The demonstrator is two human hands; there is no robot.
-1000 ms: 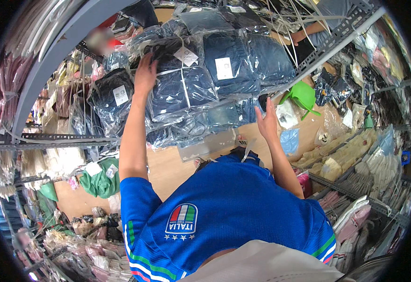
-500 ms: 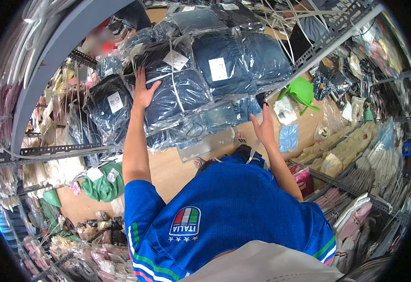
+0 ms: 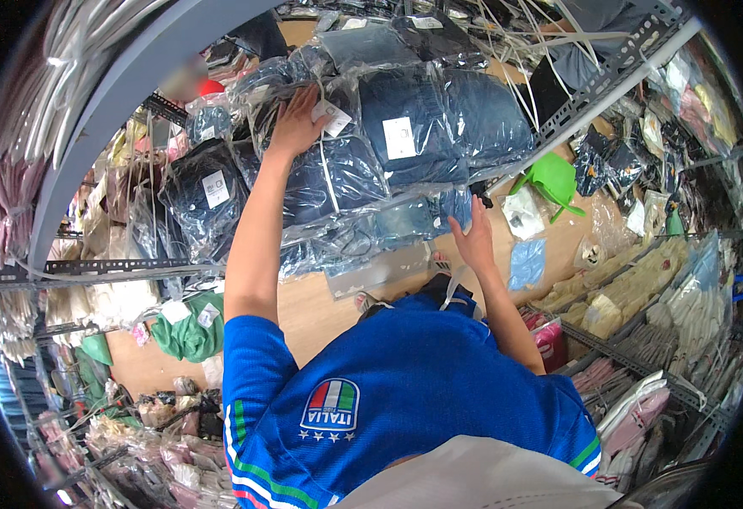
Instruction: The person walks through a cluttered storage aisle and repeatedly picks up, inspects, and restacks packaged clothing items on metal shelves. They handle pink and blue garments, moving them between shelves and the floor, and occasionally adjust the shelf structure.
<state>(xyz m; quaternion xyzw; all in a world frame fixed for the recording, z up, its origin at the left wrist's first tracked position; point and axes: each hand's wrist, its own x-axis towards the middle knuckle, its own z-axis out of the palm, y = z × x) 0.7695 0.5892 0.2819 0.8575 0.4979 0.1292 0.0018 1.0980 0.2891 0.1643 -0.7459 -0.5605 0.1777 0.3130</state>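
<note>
Glossy clear plastic bags (image 3: 405, 144) wrap dark denim cloth; matt grey metal shelf rail (image 3: 609, 81)

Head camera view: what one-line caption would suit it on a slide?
Left hand pressed flat on plastic-wrapped bundles of dark blue denim, right hand open at their lower edge.

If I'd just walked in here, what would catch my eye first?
Probably the big stack of plastic-wrapped dark denim bundles filling the upper middle, with the person's left hand pressed flat on it and the right hand at its lower edge. A bright green plastic stool stands out on the floor to the right.
</note>
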